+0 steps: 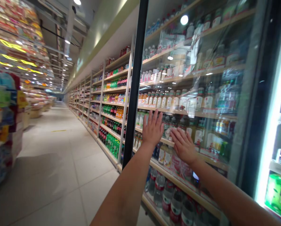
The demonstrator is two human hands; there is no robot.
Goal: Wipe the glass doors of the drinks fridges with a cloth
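Note:
In front of me is the glass door (pixel 215 125) of a drinks cooler, swung outward, with a black frame along its edge. My left hand (pixel 154 128) lies flat against the glass, fingers spread, with nothing in it. To its right, my right hand (pixel 183 145) presses a crumpled white cloth or tissue (pixel 168 133) to the pane. Its fingers are stretched out over the white piece, which shows past their tips. Bottles on shelves appear through and on the glass, mixed with reflections of lights.
Shelves of soft drink bottles (pixel 113 142) run along the aisle on the left. Stacked goods (pixel 3 125) stand at the far left, beside the tiled floor (pixel 60 175). A lit cooler interior with a green pack (pixel 278 194) is at the right edge.

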